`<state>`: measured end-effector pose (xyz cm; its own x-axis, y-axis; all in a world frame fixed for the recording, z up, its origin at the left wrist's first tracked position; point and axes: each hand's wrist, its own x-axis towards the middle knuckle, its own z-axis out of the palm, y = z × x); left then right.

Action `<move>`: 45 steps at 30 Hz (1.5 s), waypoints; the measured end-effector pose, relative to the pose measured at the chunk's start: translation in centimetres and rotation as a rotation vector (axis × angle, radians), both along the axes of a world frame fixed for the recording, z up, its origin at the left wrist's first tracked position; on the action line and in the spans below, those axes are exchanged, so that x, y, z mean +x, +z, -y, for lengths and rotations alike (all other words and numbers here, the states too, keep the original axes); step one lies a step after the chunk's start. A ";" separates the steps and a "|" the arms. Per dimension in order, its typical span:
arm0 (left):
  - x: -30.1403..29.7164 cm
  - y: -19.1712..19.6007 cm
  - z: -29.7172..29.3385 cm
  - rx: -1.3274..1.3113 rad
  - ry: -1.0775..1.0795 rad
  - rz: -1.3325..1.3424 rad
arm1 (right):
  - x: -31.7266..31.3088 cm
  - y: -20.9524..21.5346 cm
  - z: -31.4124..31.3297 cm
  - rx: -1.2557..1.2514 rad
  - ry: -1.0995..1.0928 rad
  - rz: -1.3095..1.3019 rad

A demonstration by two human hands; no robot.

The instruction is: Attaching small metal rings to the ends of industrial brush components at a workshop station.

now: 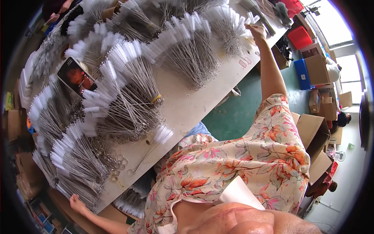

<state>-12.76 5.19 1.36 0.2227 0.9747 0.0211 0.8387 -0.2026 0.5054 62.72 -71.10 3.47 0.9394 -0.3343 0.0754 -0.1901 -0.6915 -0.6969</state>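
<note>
My right hand [257, 32] reaches to the far right of the table, its fingers pinched at a tube brush with white bristles [252, 17]. Beside it lies a fanned heap of similar wire-handled brushes [230, 33]. At the near left corner my left hand [78, 203] has its fingers curled in, next to a pile of brushes [80, 189]; what it holds, if anything, is hidden. Between my hands, a few loose brushes [150, 152] lie near the table edge. A larger bundle [132, 74] has a yellow band round its wire handles.
Heaps of brushes cover much of the pale table [179, 105]. A phone [77, 76] with a lit screen leans among them. Cardboard boxes [313, 130], a blue crate [302, 74] and a red bin [300, 38] stand at the right. Another person's hand [52, 17] shows at far left.
</note>
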 end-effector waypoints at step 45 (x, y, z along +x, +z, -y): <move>30.8 5.2 33.8 0.552 -1.004 0.898 | -34.9 5.5 -34.4 1.756 0.919 -0.868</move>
<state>18.04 -28.61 6.58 0.5021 0.2417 0.8304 -0.3205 -0.8398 0.4383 27.86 -36.74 8.94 0.4533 0.8799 -0.1427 -0.8029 0.3335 -0.4941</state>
